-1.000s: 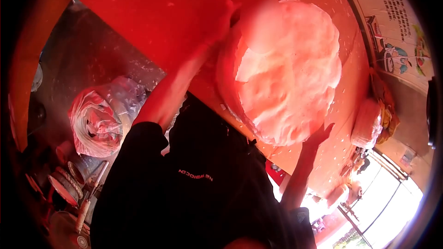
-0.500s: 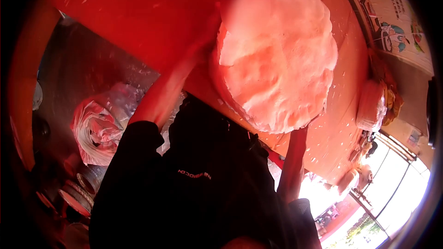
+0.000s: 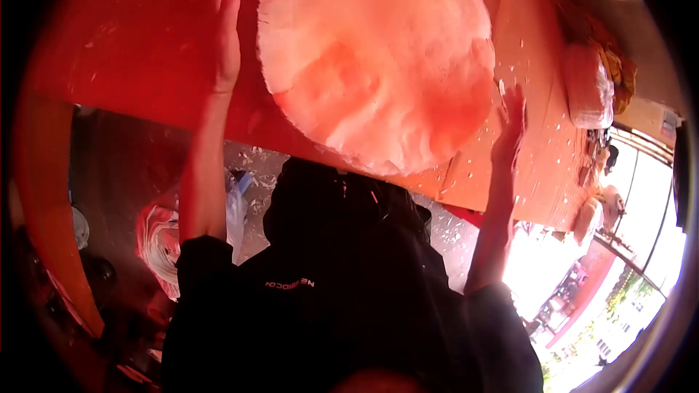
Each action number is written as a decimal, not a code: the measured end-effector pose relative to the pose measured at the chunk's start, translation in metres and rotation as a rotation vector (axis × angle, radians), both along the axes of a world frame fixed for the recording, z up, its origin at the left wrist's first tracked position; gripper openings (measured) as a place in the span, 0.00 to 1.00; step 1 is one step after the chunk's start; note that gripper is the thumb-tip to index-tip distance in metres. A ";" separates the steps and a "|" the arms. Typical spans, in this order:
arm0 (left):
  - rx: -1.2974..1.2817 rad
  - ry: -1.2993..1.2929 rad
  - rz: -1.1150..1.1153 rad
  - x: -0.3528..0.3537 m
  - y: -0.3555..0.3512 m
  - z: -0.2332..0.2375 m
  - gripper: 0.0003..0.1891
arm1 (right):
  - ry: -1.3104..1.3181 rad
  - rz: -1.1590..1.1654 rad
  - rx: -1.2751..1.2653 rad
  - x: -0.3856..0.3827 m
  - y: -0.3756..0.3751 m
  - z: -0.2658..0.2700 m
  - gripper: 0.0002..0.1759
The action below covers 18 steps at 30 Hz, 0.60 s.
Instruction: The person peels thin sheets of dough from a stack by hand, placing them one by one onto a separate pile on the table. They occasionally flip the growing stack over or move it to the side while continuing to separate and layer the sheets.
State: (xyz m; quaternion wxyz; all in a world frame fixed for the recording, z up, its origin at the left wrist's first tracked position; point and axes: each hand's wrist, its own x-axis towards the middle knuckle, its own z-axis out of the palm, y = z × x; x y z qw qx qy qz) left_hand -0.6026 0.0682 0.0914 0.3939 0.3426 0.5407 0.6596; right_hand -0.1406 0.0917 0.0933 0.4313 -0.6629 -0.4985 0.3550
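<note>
A large, pale round sheet of what looks like dough lies on the red-orange table, with an uneven edge and wavy dents across it. My left hand is just off the sheet's left edge, its fingers stretched out and holding nothing. On the opposite side, my right hand hovers near the sheet's lower right edge, fingers extended and apart from it. The far edge of the sheet runs out of view at the top.
Small pale crumbs dot the table's right side. A plastic-wrapped bundle sits at its right edge, with a yellow-brown cloth behind. Below on the floor, at left, lies a plastic bag. Flakes are scattered on the floor.
Both hands have come away from the sheet's edges and now stand apart on either side. The sheet appears further left and higher in view; the camera has shifted too.
</note>
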 end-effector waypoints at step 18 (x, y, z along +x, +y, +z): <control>0.174 1.573 -0.461 0.104 -0.001 0.018 0.37 | -0.882 0.617 0.538 -0.154 0.008 0.065 0.36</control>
